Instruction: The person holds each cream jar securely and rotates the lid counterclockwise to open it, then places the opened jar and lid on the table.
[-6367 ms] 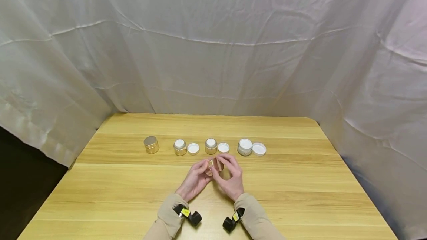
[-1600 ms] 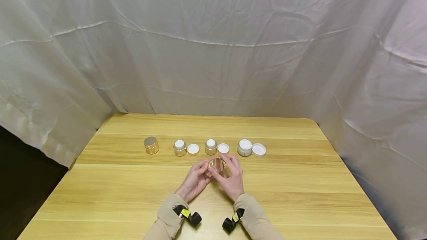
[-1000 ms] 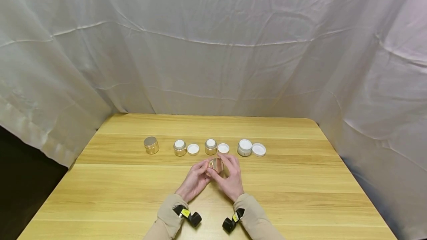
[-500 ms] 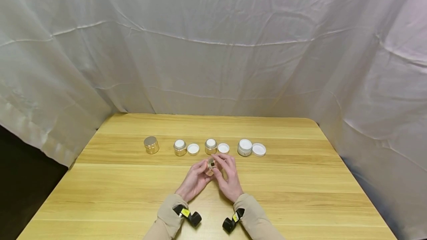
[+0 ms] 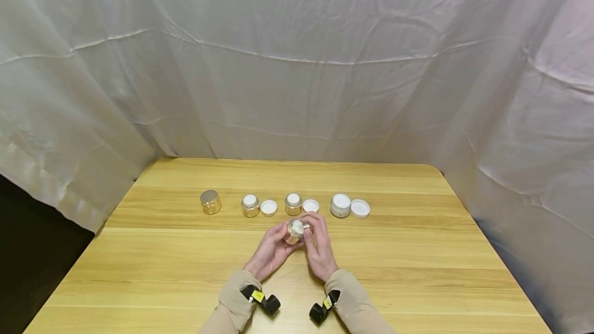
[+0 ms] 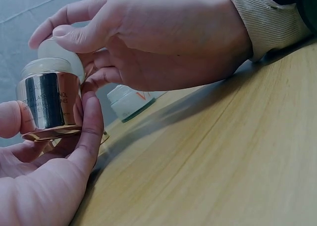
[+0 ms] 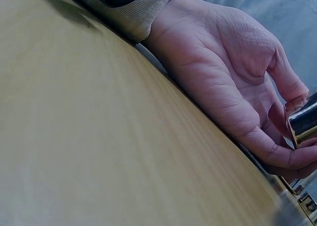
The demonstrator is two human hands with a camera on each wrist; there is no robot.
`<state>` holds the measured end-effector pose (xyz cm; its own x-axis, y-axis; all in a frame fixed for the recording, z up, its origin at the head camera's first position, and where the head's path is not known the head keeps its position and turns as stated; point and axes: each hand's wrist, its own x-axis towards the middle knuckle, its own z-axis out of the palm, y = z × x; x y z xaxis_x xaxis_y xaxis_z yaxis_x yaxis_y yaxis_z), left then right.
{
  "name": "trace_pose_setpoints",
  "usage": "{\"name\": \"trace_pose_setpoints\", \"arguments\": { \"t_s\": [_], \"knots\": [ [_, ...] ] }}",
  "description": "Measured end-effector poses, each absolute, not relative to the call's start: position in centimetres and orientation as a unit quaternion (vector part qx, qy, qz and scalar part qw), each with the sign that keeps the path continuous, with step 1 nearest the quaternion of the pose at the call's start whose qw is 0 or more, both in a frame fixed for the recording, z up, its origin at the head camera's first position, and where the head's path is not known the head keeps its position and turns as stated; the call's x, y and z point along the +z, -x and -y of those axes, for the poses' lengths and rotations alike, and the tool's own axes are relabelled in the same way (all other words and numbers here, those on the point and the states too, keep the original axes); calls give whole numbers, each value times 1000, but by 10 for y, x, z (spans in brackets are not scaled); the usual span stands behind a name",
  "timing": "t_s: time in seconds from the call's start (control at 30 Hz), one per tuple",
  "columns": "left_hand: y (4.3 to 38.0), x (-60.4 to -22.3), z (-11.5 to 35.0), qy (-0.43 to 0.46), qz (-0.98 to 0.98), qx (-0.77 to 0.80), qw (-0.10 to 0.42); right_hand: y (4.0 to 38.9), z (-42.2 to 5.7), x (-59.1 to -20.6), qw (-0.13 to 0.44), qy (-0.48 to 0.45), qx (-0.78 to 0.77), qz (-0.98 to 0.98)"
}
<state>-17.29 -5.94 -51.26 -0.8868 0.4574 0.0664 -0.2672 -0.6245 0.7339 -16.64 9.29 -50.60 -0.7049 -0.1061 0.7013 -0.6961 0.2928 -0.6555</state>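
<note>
My left hand (image 5: 269,254) grips a gold cream jar (image 5: 293,236) above the table. In the left wrist view, the upright jar (image 6: 49,99) shows dark lettering and an uncovered white top. My right hand (image 5: 321,252) pinches the gold lid (image 5: 307,226) beside the jar's mouth. The white inside of that lid (image 6: 73,63) faces the jar in the left wrist view, tilted on edge and apart from the rim. The right wrist view catches my left hand (image 7: 223,72) with part of the gold jar (image 7: 304,119) at the frame edge.
Behind my hands stands a row: a lidded gold jar (image 5: 211,202), two uncovered gold jars (image 5: 250,205) (image 5: 293,204) and a pale uncovered jar (image 5: 341,205). Upturned lids (image 5: 268,207) (image 5: 310,206) (image 5: 360,208) lie beside the uncovered ones. Grey curtains (image 5: 297,92) surround the wooden table (image 5: 162,272).
Earlier the lid sat on the held jar while my right fingers turned about it. Now the lid is off and to the right, baring the white top. The row has stayed put.
</note>
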Motion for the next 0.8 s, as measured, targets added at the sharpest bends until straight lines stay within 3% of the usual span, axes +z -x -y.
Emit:
{"name": "trace_pose_setpoints", "arguments": {
  "t_s": [0.17,0.3,0.43,0.63,0.8],
  "knots": [
    [172,-512,59,-108,-379,896,205,160,-91,-491,295,-255,533,751],
    [172,-509,57,-72,-389,896,204,165,-91,-501,306,-225,519,766],
    [172,-508,57,-52,-386,898,205,169,-92,-509,289,-188,522,780],
    [170,-504,56,-36,-376,903,204,155,-91,-483,266,-141,538,788],
    [171,-505,56,-37,-369,907,200,166,-95,-501,242,-117,557,786]
  ]
}}
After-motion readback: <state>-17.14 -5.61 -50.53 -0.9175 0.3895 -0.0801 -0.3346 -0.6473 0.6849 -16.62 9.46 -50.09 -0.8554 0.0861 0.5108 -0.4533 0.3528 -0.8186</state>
